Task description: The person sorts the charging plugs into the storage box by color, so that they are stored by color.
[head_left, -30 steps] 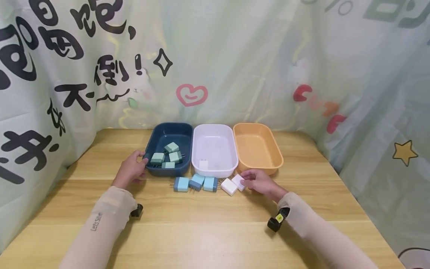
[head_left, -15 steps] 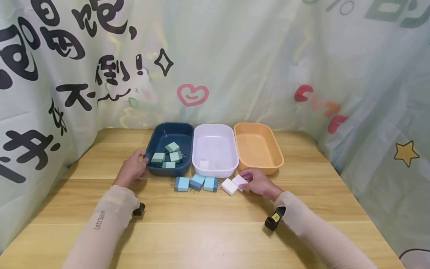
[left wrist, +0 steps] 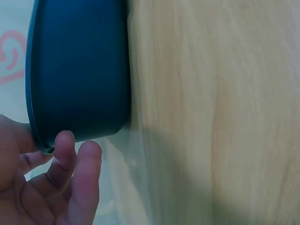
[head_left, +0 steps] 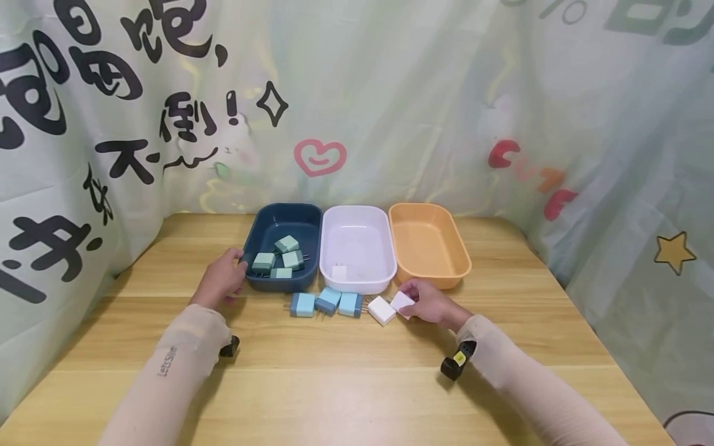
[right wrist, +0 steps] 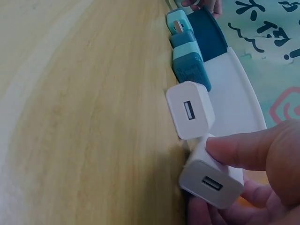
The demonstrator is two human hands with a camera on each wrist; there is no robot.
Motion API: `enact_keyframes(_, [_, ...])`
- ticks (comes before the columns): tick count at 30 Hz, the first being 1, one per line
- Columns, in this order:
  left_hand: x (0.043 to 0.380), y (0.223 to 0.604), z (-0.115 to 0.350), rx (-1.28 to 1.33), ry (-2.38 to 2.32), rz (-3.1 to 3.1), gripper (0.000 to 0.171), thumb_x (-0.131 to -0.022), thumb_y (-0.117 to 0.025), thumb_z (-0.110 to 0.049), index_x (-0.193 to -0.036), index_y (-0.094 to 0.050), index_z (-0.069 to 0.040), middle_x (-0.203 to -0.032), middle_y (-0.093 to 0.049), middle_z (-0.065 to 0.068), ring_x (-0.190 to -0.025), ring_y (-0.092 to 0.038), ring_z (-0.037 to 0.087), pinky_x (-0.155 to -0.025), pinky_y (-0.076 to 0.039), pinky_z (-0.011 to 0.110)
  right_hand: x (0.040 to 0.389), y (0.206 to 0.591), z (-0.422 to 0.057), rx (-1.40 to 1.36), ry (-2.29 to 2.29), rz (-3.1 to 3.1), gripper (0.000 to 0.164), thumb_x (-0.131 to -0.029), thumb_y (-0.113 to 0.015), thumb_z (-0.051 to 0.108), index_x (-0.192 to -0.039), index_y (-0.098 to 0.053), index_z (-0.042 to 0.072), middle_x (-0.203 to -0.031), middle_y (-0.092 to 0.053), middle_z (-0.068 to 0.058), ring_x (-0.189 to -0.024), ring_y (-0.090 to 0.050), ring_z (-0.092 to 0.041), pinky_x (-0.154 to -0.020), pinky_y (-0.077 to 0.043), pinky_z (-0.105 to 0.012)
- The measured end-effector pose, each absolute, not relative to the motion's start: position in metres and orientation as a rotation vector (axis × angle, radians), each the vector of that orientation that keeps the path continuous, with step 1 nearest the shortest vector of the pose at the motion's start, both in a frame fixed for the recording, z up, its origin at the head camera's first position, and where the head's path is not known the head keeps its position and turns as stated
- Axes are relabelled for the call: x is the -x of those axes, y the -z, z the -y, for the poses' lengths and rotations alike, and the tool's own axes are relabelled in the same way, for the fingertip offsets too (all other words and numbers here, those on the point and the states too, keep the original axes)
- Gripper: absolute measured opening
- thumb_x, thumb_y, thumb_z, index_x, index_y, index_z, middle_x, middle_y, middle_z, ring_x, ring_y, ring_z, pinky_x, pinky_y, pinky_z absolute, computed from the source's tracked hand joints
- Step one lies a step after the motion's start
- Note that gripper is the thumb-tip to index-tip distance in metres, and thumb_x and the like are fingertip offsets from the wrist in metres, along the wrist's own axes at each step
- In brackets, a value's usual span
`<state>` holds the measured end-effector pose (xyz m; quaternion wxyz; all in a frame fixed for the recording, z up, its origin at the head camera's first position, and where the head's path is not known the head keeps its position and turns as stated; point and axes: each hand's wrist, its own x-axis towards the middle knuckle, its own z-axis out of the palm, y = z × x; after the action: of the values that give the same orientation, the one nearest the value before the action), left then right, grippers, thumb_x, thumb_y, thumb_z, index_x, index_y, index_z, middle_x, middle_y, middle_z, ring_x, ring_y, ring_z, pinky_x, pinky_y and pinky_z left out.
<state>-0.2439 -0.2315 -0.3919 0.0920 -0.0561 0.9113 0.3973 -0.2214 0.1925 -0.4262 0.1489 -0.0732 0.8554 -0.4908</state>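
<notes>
My right hand (head_left: pixel 428 301) pinches a white USB charger (right wrist: pixel 212 183) between thumb and fingers, low over the table. Its USB port faces the wrist camera. Beside it lies a second white charger (head_left: pixel 382 310), and several blue two-tone chargers (head_left: pixel 328 301) continue the row to the left. At the far left, my left hand (head_left: pixel 222 277) holds the rim of a dark blue tray (left wrist: pixel 79 70), thumb over the edge and fingertips against the outer wall. Inside that tray are several pale green chargers (head_left: pixel 263 262).
A white tray (head_left: pixel 357 288) with one white charger (head_left: pixel 338 272) in it stands in the middle, touching the blue tray. To its right is an orange tray (head_left: pixel 432 248). A printed curtain (head_left: pixel 390 124) hangs behind the wooden table (head_left: pixel 334 384).
My right hand has shifted the pinched white charger slightly to the right, away from its white neighbour. The left hand stays at the blue tray's rim.
</notes>
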Motion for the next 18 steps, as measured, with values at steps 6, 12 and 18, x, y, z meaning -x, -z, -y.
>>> enact_keyframes(6, [0.2436, 0.3879, 0.2295, 0.152, -1.111, -2.745, 0.048, -0.105, -0.035, -0.021, -0.148, -0.026, -0.001, -0.085, -0.049, 0.016, -0.070, -0.053, 0.026, -0.057, -0.056, 0.037, 0.2224, 0.4241, -0.1987, 0.238, 1.420, -2.421, 0.043, -0.081, -0.071, -0.007, -0.119, -0.050, -0.011, -0.102, -0.062, -0.017, -0.084, -0.060, -0.022, -0.066, -0.054, -0.033])
enact_keyframes(12, [0.2426, 0.3846, 0.2302, 0.122, -1.053, -2.769, 0.046, -0.106, -0.036, -0.023, -0.147, -0.030, -0.002, -0.079, -0.050, 0.013, -0.067, -0.052, 0.023, -0.054, -0.055, 0.035, 0.2220, 0.4221, -0.1998, 0.197, 1.491, -2.321, 0.043, -0.082, -0.070, -0.007, -0.120, -0.050, -0.011, -0.099, -0.061, -0.017, -0.078, -0.061, -0.022, -0.066, -0.055, -0.034])
enact_keyframes(18, [0.2456, 0.3842, 0.2378, 0.104, -1.069, -2.730, 0.046, -0.106, -0.037, -0.024, -0.146, -0.034, -0.002, -0.103, -0.059, 0.021, -0.085, -0.059, 0.030, -0.057, -0.057, 0.038, 0.2195, 0.4175, -0.1996, 0.185, 1.508, -2.261, 0.040, -0.086, -0.067, -0.005, -0.121, -0.049, -0.010, -0.100, -0.063, -0.017, -0.080, -0.062, -0.022, -0.068, -0.056, -0.034])
